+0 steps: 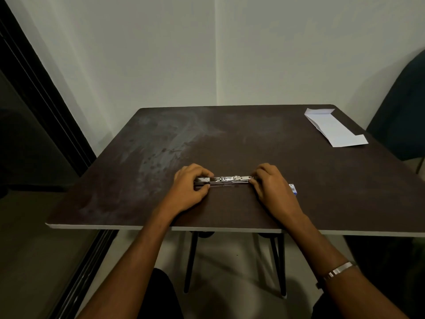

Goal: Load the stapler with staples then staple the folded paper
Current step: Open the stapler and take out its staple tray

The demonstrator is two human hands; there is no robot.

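Stapler (pixel 224 180) lies opened out flat, mid-worktop (pixel 253 139), near the front edge. We've got both hands on it: left hand (pixel 192 187) pinching the left end, right hand (pixel 272 184) gripping the right end. Folded paper (pixel 334 127) sits well apart at the far right corner. Small white-blue box (pixel 293 188) pokes out just behind the right hand.

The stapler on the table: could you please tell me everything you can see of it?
The stapler is a shiny metal one, swung fully open so it lies flat in a long line, left to right, on the dark table near its front edge. The left hand pinches its left end and the right hand covers its right end. Whether staples are loaded cannot be told.
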